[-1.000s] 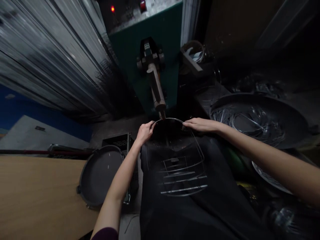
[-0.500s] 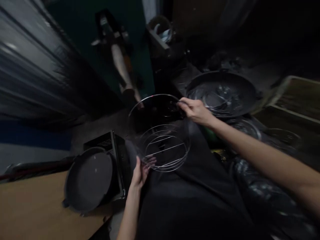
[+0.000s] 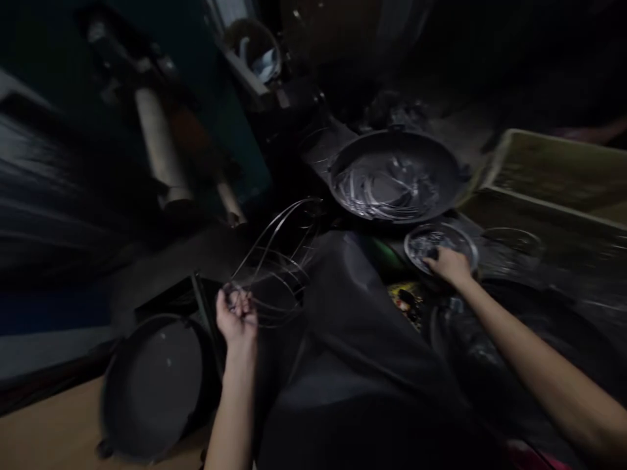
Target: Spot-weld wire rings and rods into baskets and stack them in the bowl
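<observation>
1. Left hand (image 3: 238, 320): palm up, fingers curled closed around the gathered ends of the item below, clamped on it.
2. Bent wire frame (image 3: 277, 264): thin silver hoops and cross wires, held up in the air by the left hand above the person's lap, tilted, its far end toward the machine.
3. Right hand (image 3: 448, 266): reaching down into the shallow dish, fingers partly hidden inside it; whether they are apart or closed on something cannot be told.
4. Shallow round dish (image 3: 441, 245): holds dark contents with a silvery glint, too dim to identify; right hand at its near rim.
5. Large black pan (image 3: 394, 176): two side lugs; holds a loose tangle of silver wire pieces; stands just beyond the dish.
6. Round dark pan (image 3: 151, 385): lower left, resting on the wooden worktop (image 3: 44, 424); a few pale flecks on its base.
7. Round container (image 3: 252, 49): on a ledge beyond the frame; pale crumpled contents.
8. Olive-green tray (image 3: 553, 170): right of the large pan; contents too dark to tell.
9. Black apron (image 3: 377, 352): over the person's lap, between both arms.
</observation>
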Available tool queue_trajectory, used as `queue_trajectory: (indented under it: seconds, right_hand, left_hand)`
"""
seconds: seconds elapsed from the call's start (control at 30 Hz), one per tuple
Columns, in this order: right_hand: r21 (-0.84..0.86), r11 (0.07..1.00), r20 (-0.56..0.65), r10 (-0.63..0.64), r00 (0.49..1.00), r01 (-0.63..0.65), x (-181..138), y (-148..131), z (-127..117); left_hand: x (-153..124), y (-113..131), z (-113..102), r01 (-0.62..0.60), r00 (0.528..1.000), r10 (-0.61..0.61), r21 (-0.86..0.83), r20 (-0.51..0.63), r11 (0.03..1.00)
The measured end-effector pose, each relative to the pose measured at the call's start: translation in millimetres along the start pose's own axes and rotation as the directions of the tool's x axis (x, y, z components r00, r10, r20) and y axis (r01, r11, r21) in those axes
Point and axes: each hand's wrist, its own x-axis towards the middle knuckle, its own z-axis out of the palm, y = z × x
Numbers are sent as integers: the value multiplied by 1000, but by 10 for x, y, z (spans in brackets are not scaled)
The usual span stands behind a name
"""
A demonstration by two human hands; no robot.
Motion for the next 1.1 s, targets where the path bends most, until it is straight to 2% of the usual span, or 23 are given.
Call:
queue_trajectory:
  seconds: [0.1,0.23,0.37,0.47,0.53,0.6,0.67,0.77,0.8,0.83,0.9,0.97,1.03,1.1]
  right_hand:
    - [-34,999,46,-7,999,8,98,115,242]
    - [-109,994,69,10,998,-2,147,60,352]
    - [-136,989,103,76,992,-62,127,47,328]
    - [-81,996,56,34,998,-30,44,54,282]
    - [-35,998,10,49,999,-49,-29,44,229]
    - [31,994,-32,104,994,-103,-104,4,147]
    - [122,967,-89,234,968,-222,-175,-87,32]
    - [301,872,-179,449,875,-386,-281,-374,-184]
    - [384,842,-190,474,860,-380,-323,-519,-257]
    - [486,811,-185,460,868,-326,-372,-689,-328]
    - [723,675,-124,338,933,-149,-495,-1091,-447]
    - [905,426,-34,131,991,-25,-630,-1544,-524]
    - [974,227,39,-64,997,-23,-745,-1999,-554]
    - [989,146,64,-206,976,-34,-824,-2417,-542]
  left_hand:
    - [41,-17,230,-113,994,112,-46,-17,993]
    - [73,-10,366,-220,973,217,-35,-80,975]
    - [93,-33,318,-283,957,278,-47,-87,958]
    - [126,-62,232,-330,941,326,-28,-88,944]
    - [147,-76,189,-345,935,343,-8,-96,939]
    - [156,-84,166,-356,928,355,7,-111,934]
    - [151,-91,158,-372,920,370,11,-131,928]
    - [148,-108,150,-387,911,385,16,-148,922]
    - [154,-116,144,-389,910,388,19,-149,921]
    - [164,-122,135,-394,907,393,22,-151,919]
    - [189,-127,109,-408,899,408,29,-159,912]
    - [214,-116,77,-423,891,423,35,-168,905]
    - [233,-88,50,-435,885,434,33,-168,900]
    - [245,-49,32,-446,881,443,24,-168,895]
